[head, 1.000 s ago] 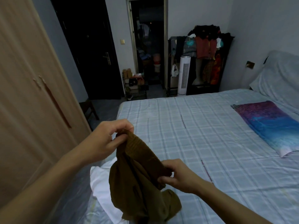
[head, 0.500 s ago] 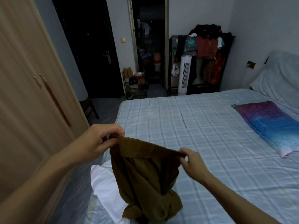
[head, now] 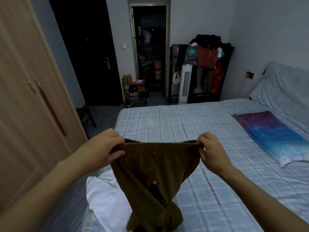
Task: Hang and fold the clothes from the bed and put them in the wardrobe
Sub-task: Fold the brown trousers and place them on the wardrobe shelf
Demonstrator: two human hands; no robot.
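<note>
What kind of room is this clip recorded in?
A home bedroom, most likely: a bed with a checked sheet and a pillow, a wooden wardrobe beside it, and a loaded clothes rack by the far wall.

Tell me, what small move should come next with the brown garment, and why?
Probably lower it flat onto the bed for folding. The left hand and right hand pinch the two ends of the brown garment at its stretched top edge, but its lower part hangs twisted and bunched.

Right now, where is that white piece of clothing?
In the head view, the white garment lies on the bed's near left corner, partly behind the hanging brown garment, on the wardrobe side.
</note>
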